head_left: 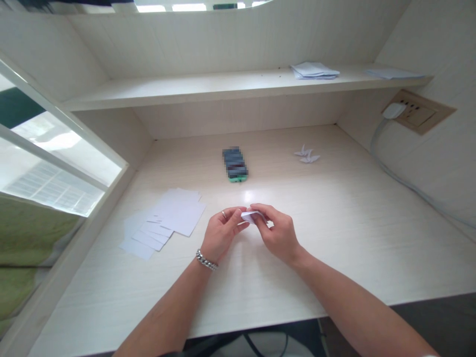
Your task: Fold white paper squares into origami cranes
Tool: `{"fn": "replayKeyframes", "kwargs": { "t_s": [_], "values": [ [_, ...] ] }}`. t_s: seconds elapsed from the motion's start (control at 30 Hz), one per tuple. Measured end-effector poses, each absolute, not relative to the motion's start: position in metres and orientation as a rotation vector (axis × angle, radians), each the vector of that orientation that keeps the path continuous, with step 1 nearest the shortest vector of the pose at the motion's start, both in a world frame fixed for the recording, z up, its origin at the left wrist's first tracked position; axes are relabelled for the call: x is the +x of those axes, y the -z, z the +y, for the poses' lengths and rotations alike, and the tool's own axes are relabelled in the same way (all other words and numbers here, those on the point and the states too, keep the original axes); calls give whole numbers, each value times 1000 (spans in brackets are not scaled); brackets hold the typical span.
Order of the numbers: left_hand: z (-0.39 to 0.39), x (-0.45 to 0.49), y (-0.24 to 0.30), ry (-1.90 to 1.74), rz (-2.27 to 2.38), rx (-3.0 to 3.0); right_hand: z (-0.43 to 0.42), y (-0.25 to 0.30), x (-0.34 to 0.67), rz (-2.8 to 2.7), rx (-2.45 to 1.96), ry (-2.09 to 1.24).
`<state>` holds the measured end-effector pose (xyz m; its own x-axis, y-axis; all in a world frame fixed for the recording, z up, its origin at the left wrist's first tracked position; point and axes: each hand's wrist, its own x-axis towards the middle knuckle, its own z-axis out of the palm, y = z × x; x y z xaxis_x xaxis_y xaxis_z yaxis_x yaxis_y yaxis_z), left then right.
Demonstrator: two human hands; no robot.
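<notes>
Between my two hands, just above the desk, is a small folded piece of white paper [250, 216]. My left hand [222, 229], with a ring and a chain bracelet [207, 261], pinches its left end between thumb and fingers. From the other side, my right hand [278, 230] grips the right part, thumb and forefinger closed on it. The fingers hide some of the folds. Loose sheets of white paper [182, 210] lie spread on the desk to the left of my left hand. Small folded paper cranes [308, 154] rest at the back right.
A phone-like dark object with a green end [235, 164], blurred out, lies behind my hands. A shelf [186, 92] over the desk holds a folded paper stack [314, 70]. At right, a white cable [401, 181] runs from a wall socket [422, 113]. A window [63, 144] is on the left.
</notes>
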<state>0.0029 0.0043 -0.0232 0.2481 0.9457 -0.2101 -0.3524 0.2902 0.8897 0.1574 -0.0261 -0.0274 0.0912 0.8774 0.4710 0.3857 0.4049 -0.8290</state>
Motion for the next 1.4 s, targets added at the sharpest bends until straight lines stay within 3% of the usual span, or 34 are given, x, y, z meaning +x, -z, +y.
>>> {"fn": "replayKeyframes", "kwargs": {
  "t_s": [0.43, 0.93, 1.4],
  "values": [
    [6, 2, 28, -1065, 745, 746, -22, 29, 159, -1308, -1149, -910],
    [4, 3, 27, -1009, 757, 778, -18, 24, 156, -1108, -1120, -1127],
    [2, 8, 24, -1058, 900, 819, -25, 24, 151, -1235, -1207, -946]
  ]
}}
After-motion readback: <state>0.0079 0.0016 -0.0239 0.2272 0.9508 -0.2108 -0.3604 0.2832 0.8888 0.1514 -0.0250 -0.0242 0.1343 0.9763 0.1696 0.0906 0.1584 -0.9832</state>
